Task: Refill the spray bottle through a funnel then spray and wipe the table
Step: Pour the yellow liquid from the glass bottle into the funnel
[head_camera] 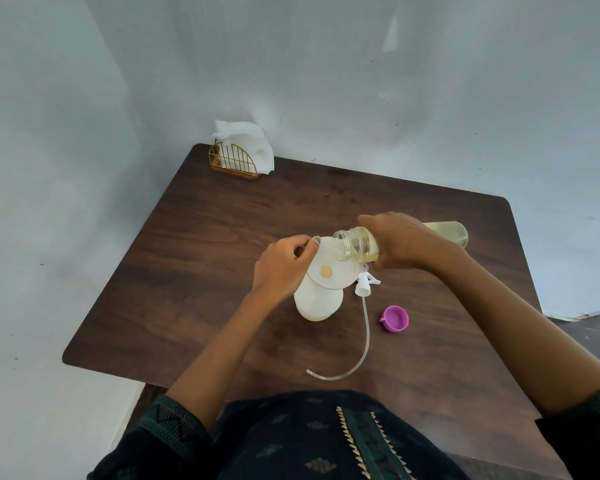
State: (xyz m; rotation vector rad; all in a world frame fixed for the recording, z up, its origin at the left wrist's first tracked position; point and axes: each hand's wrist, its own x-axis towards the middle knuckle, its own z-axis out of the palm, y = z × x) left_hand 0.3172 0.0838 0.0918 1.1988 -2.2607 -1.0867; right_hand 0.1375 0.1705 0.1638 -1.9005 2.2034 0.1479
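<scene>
A white spray bottle (317, 304) stands near the middle of the brown table (201, 244). A clear funnel (329, 268) sits in its open top. There is a small yellow spot down in the middle of the funnel.

The left hand (281, 266) pinches the far rim of the funnel with its curled fingers. The right hand (400, 242) is wrapped round a clear refill bottle (355, 245) and holds it tipped on its side. The open mouth of that bottle is just over the funnel. Some yellow liquid lies inside it. Its back end sticks out past the hand.

The white spray head (365, 284) lies on the table just to the right of the spray bottle. Its long thin tube (364, 341) curls toward the person. A purple cap (395, 318) lies near it, further right, with its open side up.

In the far left corner of the table stands a gold wire holder (232, 162) with white paper napkins (248, 142) in it
</scene>
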